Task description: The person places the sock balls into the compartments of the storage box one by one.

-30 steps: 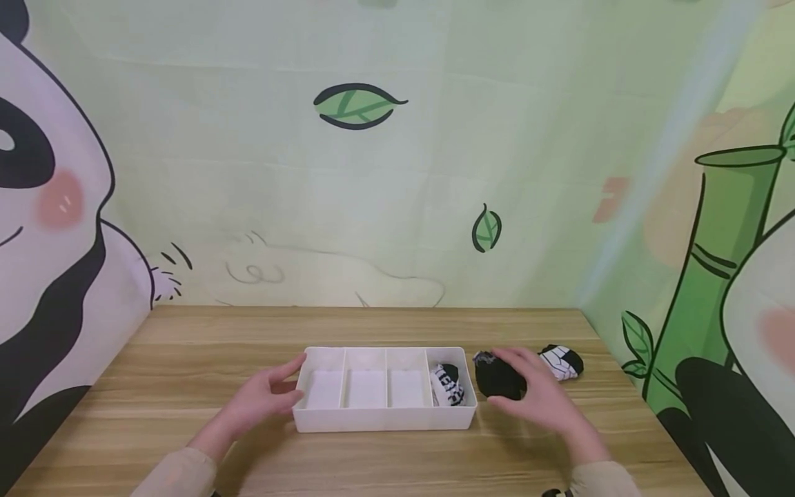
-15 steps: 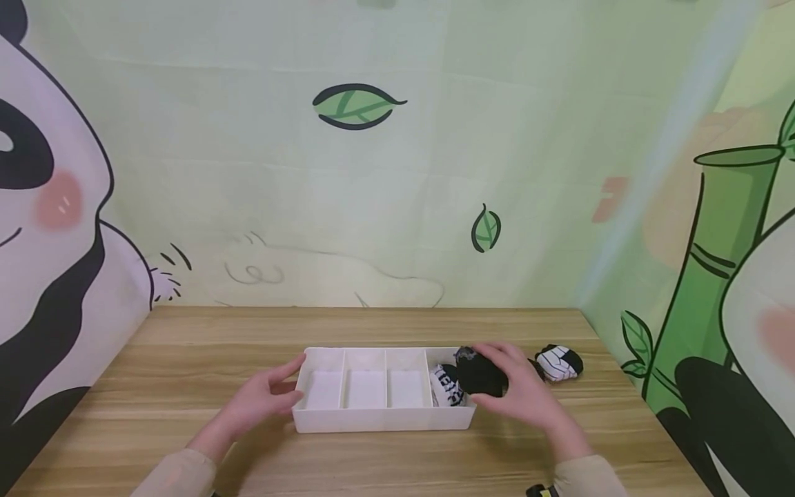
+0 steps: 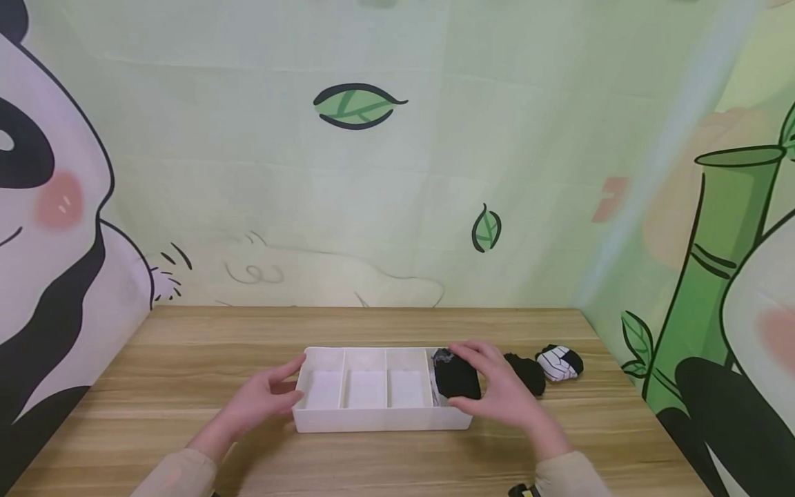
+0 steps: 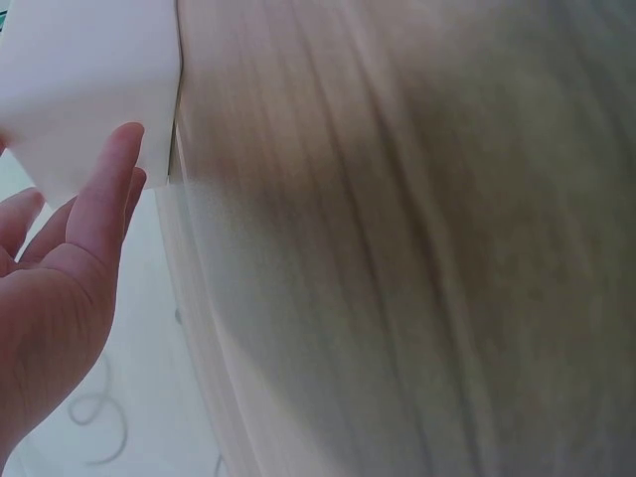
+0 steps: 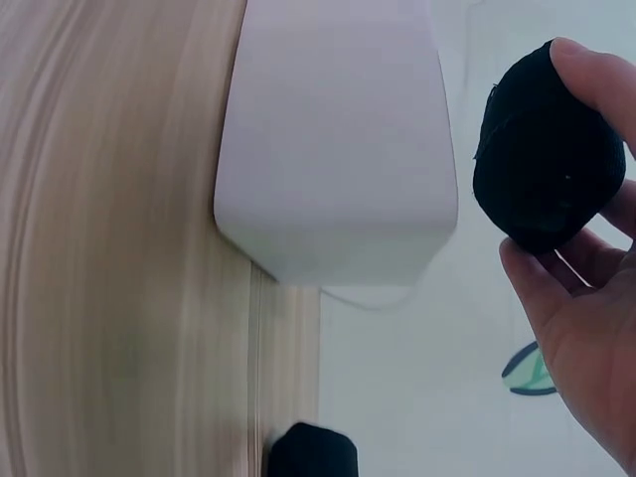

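Observation:
A long white box with a row of compartments sits on the table. Its left end is touched by my left hand; in the left wrist view the fingers lie fairly straight against the box's end wall. My right hand grips a black rolled-up sock between thumb and fingers, over the rightmost compartment. The right wrist view shows this sock raised above the box's rim. Under it, a black-and-white patterned sock in that compartment is mostly hidden. The other compartments hold nothing.
Right of the box, behind my right hand, lie another black rolled sock and a white sock with black lines. A wooden table carries everything, backed by a printed cloth with pandas and leaves.
My right hand has carried the black sock leftward, from beside the box to over its rightmost compartment. The second black sock has come into sight. My left hand and the box have stayed put.

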Demonstrator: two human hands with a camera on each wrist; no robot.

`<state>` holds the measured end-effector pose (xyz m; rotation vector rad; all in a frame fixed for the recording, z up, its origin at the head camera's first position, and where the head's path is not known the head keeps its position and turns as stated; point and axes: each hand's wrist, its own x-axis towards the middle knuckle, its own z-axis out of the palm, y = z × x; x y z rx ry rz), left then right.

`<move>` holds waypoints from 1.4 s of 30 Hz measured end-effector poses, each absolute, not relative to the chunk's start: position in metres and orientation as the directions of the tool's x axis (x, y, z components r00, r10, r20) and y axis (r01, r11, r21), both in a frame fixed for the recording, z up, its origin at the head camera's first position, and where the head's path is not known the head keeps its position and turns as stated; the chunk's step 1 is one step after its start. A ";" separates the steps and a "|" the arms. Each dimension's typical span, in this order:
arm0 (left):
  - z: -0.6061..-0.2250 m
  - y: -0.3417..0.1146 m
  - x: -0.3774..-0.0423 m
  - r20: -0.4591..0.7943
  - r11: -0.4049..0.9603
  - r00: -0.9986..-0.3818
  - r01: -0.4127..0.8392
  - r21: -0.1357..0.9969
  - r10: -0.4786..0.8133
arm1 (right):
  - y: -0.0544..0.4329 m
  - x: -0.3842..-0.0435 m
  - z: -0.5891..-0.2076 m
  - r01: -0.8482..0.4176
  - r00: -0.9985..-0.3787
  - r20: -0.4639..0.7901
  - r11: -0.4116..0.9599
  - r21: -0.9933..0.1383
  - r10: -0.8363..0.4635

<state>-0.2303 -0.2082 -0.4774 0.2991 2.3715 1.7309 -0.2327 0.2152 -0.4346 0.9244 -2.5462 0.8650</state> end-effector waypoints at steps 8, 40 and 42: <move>-0.477 -0.208 -0.230 -0.037 0.303 -0.962 0.049 0.952 0.272 | 0.198 -0.235 -0.439 -0.683 -0.730 0.454 0.574 -0.451 -0.512; -0.478 -0.208 -0.230 -0.020 0.286 -0.959 0.065 0.956 0.283 | 0.153 -0.249 -0.445 -0.602 -0.797 0.328 0.623 -0.499 -0.507; -0.478 -0.208 -0.230 -0.023 0.293 -0.959 0.063 0.954 0.281 | 0.152 -0.250 -0.445 -0.599 -0.799 0.318 0.632 -0.492 -0.510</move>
